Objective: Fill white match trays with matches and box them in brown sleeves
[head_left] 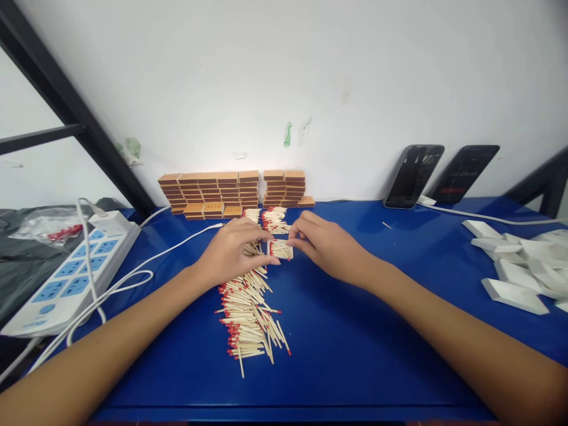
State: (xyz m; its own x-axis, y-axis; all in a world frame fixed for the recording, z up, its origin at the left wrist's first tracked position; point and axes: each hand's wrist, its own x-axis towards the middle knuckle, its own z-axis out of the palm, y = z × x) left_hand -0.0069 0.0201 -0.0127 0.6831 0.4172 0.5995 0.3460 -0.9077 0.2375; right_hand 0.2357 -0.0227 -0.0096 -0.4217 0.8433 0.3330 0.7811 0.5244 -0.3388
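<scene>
My left hand grips a small white matchbox tray between thumb and fingers, over the blue table. Several red-tipped matches lie inside the tray, some of them crosswise. At its right end is my right hand, thumb and forefinger pinched together. Whether those fingertips hold a match or the tray's edge I cannot make out. A long heap of loose matches spreads under and in front of my left hand. Smaller piles of matches lie behind both hands.
Orange-brown matchboxes stand stacked along the wall, beside a second stack. White empty trays are heaped at the right. Two phones lean on the wall. A power strip and white cables occupy the left side.
</scene>
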